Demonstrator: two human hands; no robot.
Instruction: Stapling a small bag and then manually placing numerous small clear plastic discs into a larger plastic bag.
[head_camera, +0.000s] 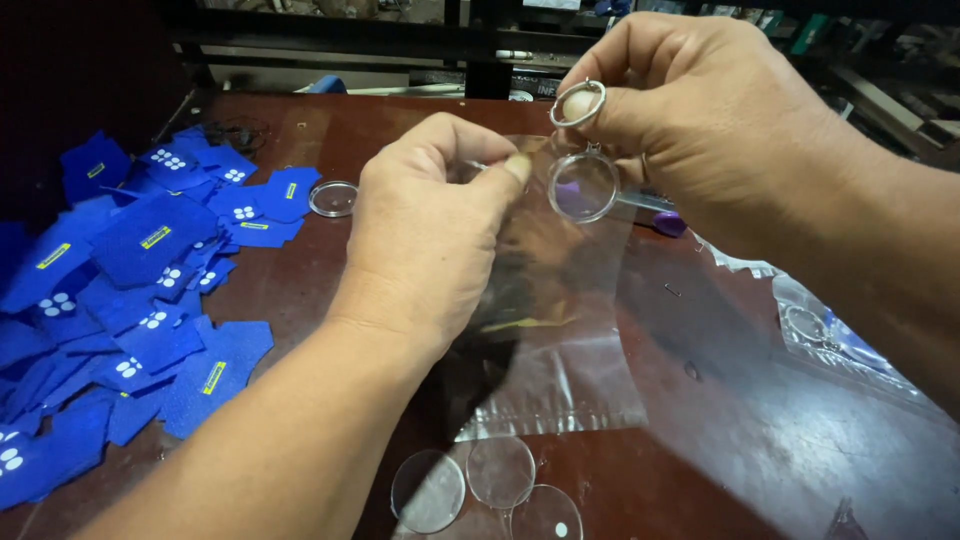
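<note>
My right hand (700, 110) pinches a metal key ring (577, 103) between thumb and forefinger; a round clear keychain case (582, 186) hangs from it. My left hand (435, 230) holds the top edge of a clear plastic bag (560, 340) just left of the case, with the bag hanging down onto the table. The case sits at the bag's mouth; whether it is inside I cannot tell.
A pile of blue felt pieces (120, 290) with white dots and yellow tags covers the left of the dark red table (700, 470). A clear round lid (333, 198) lies near the pile. Three clear discs (495, 485) lie at the front edge. Another bagged keychain (830, 335) is at right.
</note>
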